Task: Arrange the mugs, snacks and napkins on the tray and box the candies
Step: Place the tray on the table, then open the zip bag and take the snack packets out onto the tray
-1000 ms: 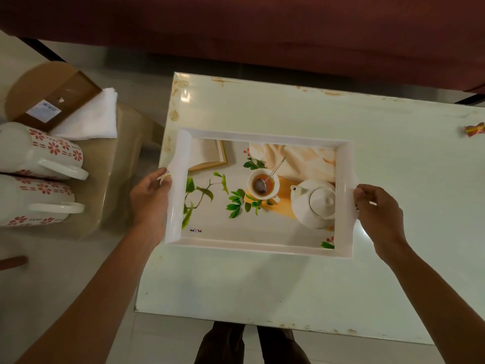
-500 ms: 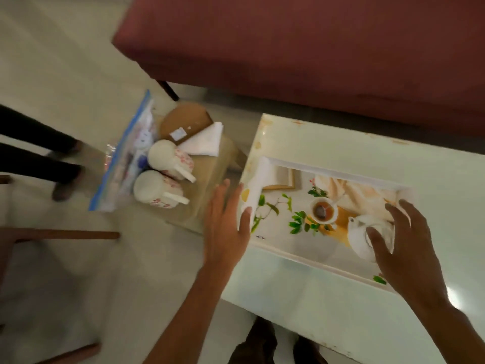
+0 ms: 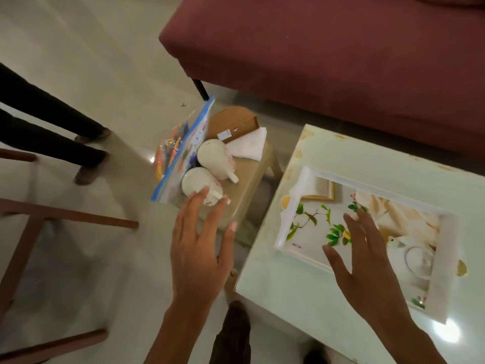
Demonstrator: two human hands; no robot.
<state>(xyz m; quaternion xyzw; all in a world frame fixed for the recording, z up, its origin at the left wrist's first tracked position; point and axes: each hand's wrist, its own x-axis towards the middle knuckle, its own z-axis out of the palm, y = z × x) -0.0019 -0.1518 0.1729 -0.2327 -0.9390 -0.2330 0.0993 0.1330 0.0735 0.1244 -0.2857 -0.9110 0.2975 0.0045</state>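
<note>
Spread left hand point(image 3: 199, 254) overlapping the near mug point(image 3: 196, 182); spread right hand point(image 3: 367, 264) masking part of the blurred tray point(image 3: 309, 237).

Your left hand point(image 3: 199, 248) covers the near side of the closer mug point(image 3: 195, 182), and you cannot tell whether the fingers point(image 3: 194, 208) touch it. Your right hand point(image 3: 367, 264) hides the middle of the tray point(image 3: 295, 206), whose right end is smeared. The bag point(image 3: 181, 153) holds only a colourful blur. The label point(image 3: 224, 134) on the box point(image 3: 233, 119) is unreadable. The desk point(image 3: 288, 298) runs off the right edge.
</note>
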